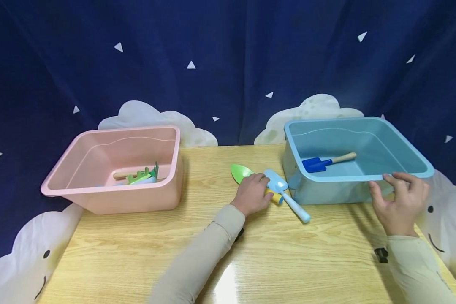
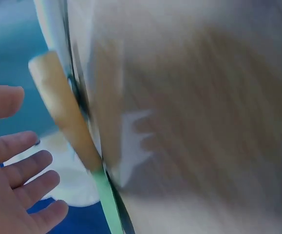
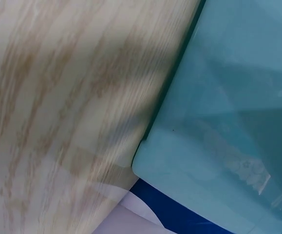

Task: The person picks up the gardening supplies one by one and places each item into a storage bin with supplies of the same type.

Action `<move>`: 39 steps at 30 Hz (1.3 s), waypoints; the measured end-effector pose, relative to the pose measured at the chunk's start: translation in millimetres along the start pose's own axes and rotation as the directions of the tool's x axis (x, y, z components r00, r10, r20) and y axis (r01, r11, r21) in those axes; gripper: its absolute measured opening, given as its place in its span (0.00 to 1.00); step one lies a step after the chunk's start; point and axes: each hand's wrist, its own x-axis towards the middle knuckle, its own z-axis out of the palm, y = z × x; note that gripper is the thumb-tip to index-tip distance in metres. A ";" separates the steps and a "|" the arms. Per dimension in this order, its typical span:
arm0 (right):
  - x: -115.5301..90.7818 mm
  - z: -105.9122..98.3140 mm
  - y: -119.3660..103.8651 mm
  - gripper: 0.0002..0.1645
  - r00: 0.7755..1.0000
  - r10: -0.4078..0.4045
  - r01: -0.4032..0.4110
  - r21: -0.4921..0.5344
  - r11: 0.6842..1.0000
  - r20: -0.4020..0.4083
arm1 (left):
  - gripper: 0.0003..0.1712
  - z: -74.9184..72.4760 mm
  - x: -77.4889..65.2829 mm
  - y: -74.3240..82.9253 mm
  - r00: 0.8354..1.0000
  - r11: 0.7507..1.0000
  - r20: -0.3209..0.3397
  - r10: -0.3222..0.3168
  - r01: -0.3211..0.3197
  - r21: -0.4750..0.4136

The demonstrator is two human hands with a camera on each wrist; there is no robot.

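Observation:
My left hand (image 1: 252, 193) reaches palm down over a hand trowel (image 1: 240, 172) with a bright green blade and yellow handle lying on the table. In the left wrist view its fingers (image 2: 36, 180) are spread and relaxed beside the yellow handle (image 2: 65, 112), with a gap between. A light blue trowel (image 1: 296, 207) lies right next to it, slanting toward the blue bin. My right hand (image 1: 400, 202) is at the near rim of the blue bin (image 1: 359, 179), fingertips on the rim and thumb before it. The right wrist view shows the bin's wall but no hand.
Inside the blue bin lies a dark blue shovel (image 1: 317, 164) with a wooden handle. At the left stands a pink bin (image 1: 133, 198) holding several garden tools, among them a green rake (image 1: 139, 175). A dark blue curtain (image 1: 228, 50) hangs behind the wooden table (image 1: 137, 253).

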 end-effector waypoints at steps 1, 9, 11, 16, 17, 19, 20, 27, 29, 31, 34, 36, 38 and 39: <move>-0.1 0.0 -0.3 0.46 1.000 -0.001 0.001 0.002 1.000 0.000 | 0.28 1.7 0.5 4.4 1.000 1.000 0.019 -0.010 0.010 0.007; -1.5 0.3 -1.6 0.45 1.000 0.006 -0.006 -0.006 1.000 -0.011 | 0.33 16.1 -4.1 24.6 0.971 0.994 0.217 -0.102 0.093 0.049; -1.9 0.0 -0.7 0.45 1.000 0.005 -0.006 -0.007 1.000 -0.006 | 0.32 19.2 -5.3 24.7 0.971 0.994 0.216 -0.100 0.088 0.066; -1.8 0.3 1.6 0.45 1.000 0.004 -0.004 -0.003 1.000 -0.009 | 0.32 19.7 -7.5 22.3 0.974 0.995 0.210 -0.089 0.079 0.058; -2.0 0.4 2.1 0.45 1.000 0.005 -0.005 -0.005 1.000 -0.008 | 0.32 18.9 -8.2 21.6 0.974 0.996 0.212 -0.084 0.074 0.052; -2.3 0.5 3.1 0.45 1.000 0.007 -0.007 -0.003 1.000 -0.005 | 0.32 17.3 -10.0 20.0 0.973 0.997 0.217 -0.073 0.065 0.042; -2.4 0.5 3.7 0.45 1.000 0.006 -0.006 -0.003 1.000 0.000 | 0.32 16.3 -11.2 19.0 0.973 0.997 0.220 -0.067 0.060 0.039; -2.0 1.1 4.1 0.45 1.000 0.007 -0.007 0.001 1.000 -0.002 | 0.32 11.9 -18.9 9.0 0.975 1.000 0.222 -0.018 0.014 0.018; -1.8 0.8 3.4 0.44 1.000 0.008 -0.008 -0.002 1.000 -0.010 | 0.31 11.5 -21.0 5.2 0.977 0.999 0.210 0.021 -0.026 0.020; -1.7 0.7 2.8 0.44 1.000 0.010 -0.010 0.000 1.000 -0.017 | 0.30 10.3 -23.6 0.4 0.977 0.997 0.202 0.063 -0.071 0.030; -1.8 0.6 2.7 0.44 1.000 0.007 -0.007 0.011 1.000 -0.010 | 0.29 7.2 -28.3 -9.1 0.972 0.989 0.203 0.122 -0.135 0.054; -1.9 0.5 3.2 0.45 1.000 0.004 -0.004 0.017 1.000 -0.004 | 0.29 4.7 -31.7 -16.6 0.966 0.984 0.206 0.154 -0.169 0.058; -2.1 0.6 3.7 0.45 1.000 0.002 -0.002 0.022 1.000 -0.002 | 0.29 2.4 -35.6 -24.5 0.961 0.980 0.207 0.180 -0.195 0.051; -2.1 0.5 4.1 0.44 1.000 0.003 -0.003 0.023 1.000 -0.004 | 0.29 1.1 -37.7 -28.4 0.959 0.978 0.207 0.193 -0.206 0.043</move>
